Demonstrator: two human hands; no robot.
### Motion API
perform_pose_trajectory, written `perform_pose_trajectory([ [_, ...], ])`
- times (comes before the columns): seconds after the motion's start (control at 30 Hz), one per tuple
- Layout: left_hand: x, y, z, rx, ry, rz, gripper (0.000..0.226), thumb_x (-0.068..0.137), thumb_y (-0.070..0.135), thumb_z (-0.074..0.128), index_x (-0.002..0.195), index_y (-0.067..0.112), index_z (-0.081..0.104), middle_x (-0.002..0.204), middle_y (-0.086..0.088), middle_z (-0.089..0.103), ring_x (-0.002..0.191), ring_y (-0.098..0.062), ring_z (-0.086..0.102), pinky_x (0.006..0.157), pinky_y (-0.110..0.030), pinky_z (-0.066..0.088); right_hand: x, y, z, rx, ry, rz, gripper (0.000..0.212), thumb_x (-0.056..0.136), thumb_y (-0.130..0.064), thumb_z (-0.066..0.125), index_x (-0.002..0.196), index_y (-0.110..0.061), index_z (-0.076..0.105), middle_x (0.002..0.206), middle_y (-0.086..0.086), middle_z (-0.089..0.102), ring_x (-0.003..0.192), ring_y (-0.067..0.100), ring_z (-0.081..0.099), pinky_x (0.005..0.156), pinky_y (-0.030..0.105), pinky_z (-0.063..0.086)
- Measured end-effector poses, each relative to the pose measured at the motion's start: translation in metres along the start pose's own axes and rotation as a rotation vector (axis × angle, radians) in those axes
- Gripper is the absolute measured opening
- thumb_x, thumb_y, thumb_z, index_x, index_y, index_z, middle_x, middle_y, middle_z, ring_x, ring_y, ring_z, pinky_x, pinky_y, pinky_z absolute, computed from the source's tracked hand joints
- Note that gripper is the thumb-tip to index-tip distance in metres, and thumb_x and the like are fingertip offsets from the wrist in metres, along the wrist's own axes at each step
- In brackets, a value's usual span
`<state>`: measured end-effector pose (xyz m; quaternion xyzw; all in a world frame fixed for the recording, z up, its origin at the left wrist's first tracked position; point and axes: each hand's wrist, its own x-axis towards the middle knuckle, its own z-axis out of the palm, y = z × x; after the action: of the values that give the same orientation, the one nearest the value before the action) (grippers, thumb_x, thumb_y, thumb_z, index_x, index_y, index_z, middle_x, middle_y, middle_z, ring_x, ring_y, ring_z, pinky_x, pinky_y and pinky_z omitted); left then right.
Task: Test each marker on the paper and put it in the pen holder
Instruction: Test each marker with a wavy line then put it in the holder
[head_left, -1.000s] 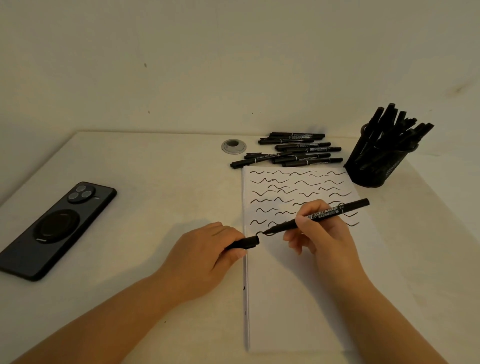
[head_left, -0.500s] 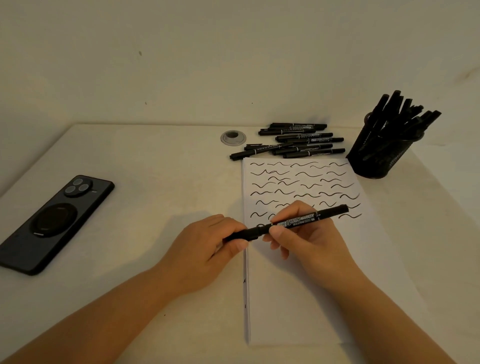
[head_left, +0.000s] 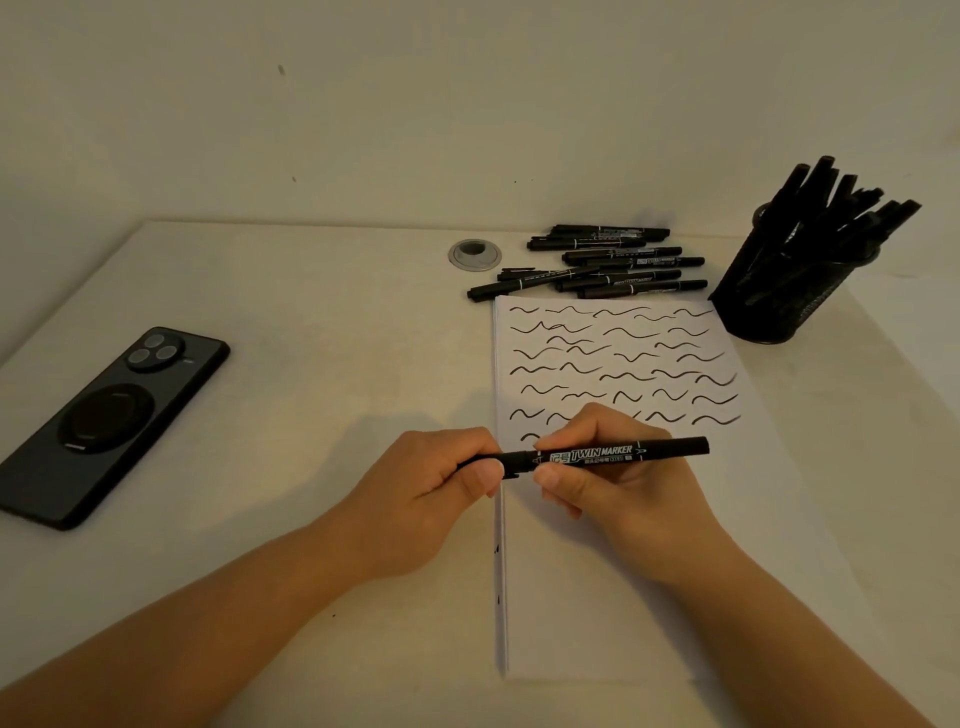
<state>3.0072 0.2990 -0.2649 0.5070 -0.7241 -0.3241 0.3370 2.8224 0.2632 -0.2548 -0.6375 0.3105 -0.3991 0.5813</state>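
- Now capped: the marker (head_left: 597, 458) lies level between both hands just above the near-left part of the paper (head_left: 613, 597); a second ago its cap sat apart in the left hand and the bare tip pointed at the sheet.
- The left hand (head_left: 431, 488) pinches the cap end between thumb and curled fingers, while the right hand (head_left: 618, 478) grips the barrel, thumb below and forefinger on top, the other fingers tucked under.
- Half a second ago the two parts were just meeting; here they read as one unbroken black pen, so the closing looks finished or nearly so.
- By that reading this marker's test is done, and what remains for it is the trip to the pen holder (head_left: 769, 296), which stands at the paper's far right corner, already crowded with markers leaning right.
- White print on the barrel reads "TWIN MARKER"; smaller characters beside and beneath it are too fine to make out.
- The paper carries rows of short wavy black strokes across its far half, the nearest row partly hidden by the right hand.
- A loose pile of untested markers (head_left: 613, 260) lies just beyond the paper's far edge, their labels too small to read.
- A black phone (head_left: 104, 426) rests face down well to the left of the paper.
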Motion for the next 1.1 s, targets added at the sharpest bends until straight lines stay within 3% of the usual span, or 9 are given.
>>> perform_pose_trajectory([
  [0.23, 0.000, -0.004, 0.001, -0.075, 0.042, -0.012, 0.023, 0.081, 0.049, 0.038, 0.068, 0.037, 0.053, 0.049, 0.012, 0.043, 0.045, -0.005, 0.033, 0.046, -0.012, 0.023, 0.001, -0.001, 0.004, 0.040, 0.027, 0.015, 0.011, 0.067, -0.015, 0.075, 0.072, -0.019, 0.065, 0.059, -0.003, 0.063, 0.049, 0.006, 0.053, 0.046, 0.019, 0.044],
  [0.4, 0.005, -0.003, -0.003, -0.202, 0.103, -0.071, 0.021, 0.076, 0.052, 0.045, 0.073, 0.041, 0.063, 0.053, 0.010, 0.054, 0.052, -0.009, 0.040, 0.051, -0.019, 0.029, -0.001, -0.009, -0.009, 0.072, 0.179, 0.033, 0.005, 0.065, -0.016, 0.069, 0.069, -0.016, 0.070, 0.061, -0.003, 0.062, 0.052, 0.009, 0.054, 0.050, 0.018, 0.045],
  [0.53, 0.019, 0.005, -0.014, -0.144, 0.117, -0.094, 0.012, 0.079, 0.043, 0.054, 0.070, 0.042, 0.062, 0.055, 0.013, 0.058, 0.048, -0.004, 0.040, 0.048, -0.011, 0.029, 0.001, -0.026, -0.032, -0.319, 0.167, 0.037, 0.019, 0.073, -0.011, 0.072, 0.069, -0.030, 0.071, 0.061, -0.012, 0.064, 0.052, 0.001, 0.051, 0.051, 0.010, 0.040],
  [0.63, 0.043, 0.016, -0.020, -0.025, 0.161, -0.093, 0.025, 0.087, 0.028, 0.059, 0.065, 0.040, 0.058, 0.054, 0.017, 0.058, 0.044, 0.000, 0.043, 0.046, -0.009, 0.031, 0.017, -0.042, -0.051, -0.557, 0.148, 0.011, 0.022, 0.074, -0.018, 0.074, 0.071, -0.040, 0.070, 0.066, -0.019, 0.067, 0.061, -0.001, 0.058, 0.057, 0.006, 0.042],
  [0.8, 0.091, 0.046, -0.023, 0.192, 0.157, -0.053, 0.020, 0.087, 0.030, 0.054, 0.069, 0.038, 0.053, 0.057, 0.012, 0.061, 0.046, 0.004, 0.047, 0.047, -0.011, 0.033, 0.043, -0.062, -0.069, -1.057, 0.166, -0.171, 0.015, 0.080, -0.028, 0.068, 0.094, -0.028, 0.073, 0.076, -0.016, 0.068, 0.070, 0.003, 0.059, 0.065, 0.014, 0.044],
  [0.87, 0.108, 0.058, -0.020, 0.305, 0.112, -0.019, 0.014, 0.087, 0.037, 0.051, 0.074, 0.037, 0.054, 0.060, 0.011, 0.062, 0.050, -0.001, 0.049, 0.048, -0.019, 0.036, 0.050, -0.066, -0.073, -1.168, 0.159, -0.244, 0.018, 0.081, -0.029, 0.066, 0.098, -0.026, 0.072, 0.082, -0.008, 0.071, 0.075, 0.009, 0.061, 0.070, 0.027, 0.049],
  [0.97, 0.129, 0.073, -0.016, 0.396, 0.085, 0.033, 0.015, 0.085, 0.043, 0.051, 0.083, 0.031, 0.060, 0.063, 0.009, 0.064, 0.056, -0.004, 0.053, 0.055, -0.028, 0.043, 0.055, -0.072, -0.082, -1.270, 0.185, -0.325, 0.016, 0.081, -0.032, 0.066, 0.096, -0.027, 0.071, 0.077, -0.005, 0.070, 0.073, 0.016, 0.061, 0.063, 0.031, 0.047],
  [1.03, 0.141, 0.076, -0.019, 0.316, 0.101, 0.047, 0.016, 0.086, 0.042, 0.051, 0.082, 0.030, 0.061, 0.062, 0.012, 0.063, 0.049, -0.001, 0.051, 0.049, -0.022, 0.040, 0.060, -0.077, -0.096, -1.330, 0.248, -0.293, 0.014, 0.082, -0.034, 0.064, 0.093, -0.028, 0.069, 0.073, -0.002, 0.066, 0.068, 0.019, 0.059, 0.058, 0.029, 0.041],
  [1.1, 0.157, 0.073, -0.025, 0.217, 0.153, 0.018, 0.020, 0.091, 0.036, 0.046, 0.083, 0.027, 0.062, 0.063, 0.012, 0.063, 0.046, -0.002, 0.049, 0.049, -0.023, 0.041, 0.066, -0.083, -0.118, -1.279, 0.349, -0.179, 0.014, 0.084, -0.034, 0.061, 0.096, -0.027, 0.066, 0.078, -0.003, 0.066, 0.072, 0.021, 0.060, 0.064, 0.031, 0.045],
])
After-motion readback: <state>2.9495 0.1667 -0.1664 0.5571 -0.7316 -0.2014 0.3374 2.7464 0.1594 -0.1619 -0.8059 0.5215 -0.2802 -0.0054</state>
